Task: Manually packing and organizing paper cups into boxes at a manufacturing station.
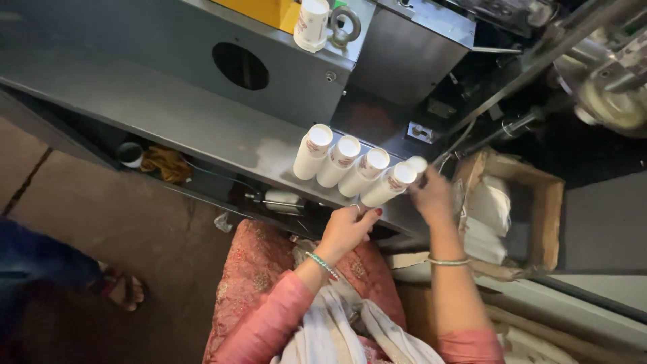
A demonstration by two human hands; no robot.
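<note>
Four stacks of white paper cups (350,164) lie side by side on the grey machine ledge (168,114), tilted with their open rims facing up and away from the person. Measured from that row, a fifth stack (418,164) sits at its right end, touching the last stack. The right hand (433,197) closes its fingers around the fifth stack at the ledge edge (the grip itself is partly blurred). The left hand (347,229) rests just below the row, fingers curled loosely against the ledge edge, holding nothing that can be seen.

Judged from the layout, four stacks are already lined up and the fifth is being set against them; room remains on the ledge left of the row.

Well above the row, a single upright cup (311,23) stands on the machine top beside a metal eye ring (345,25). Right of the row, an open cardboard box (539,202) holds white wrapped material.
</note>
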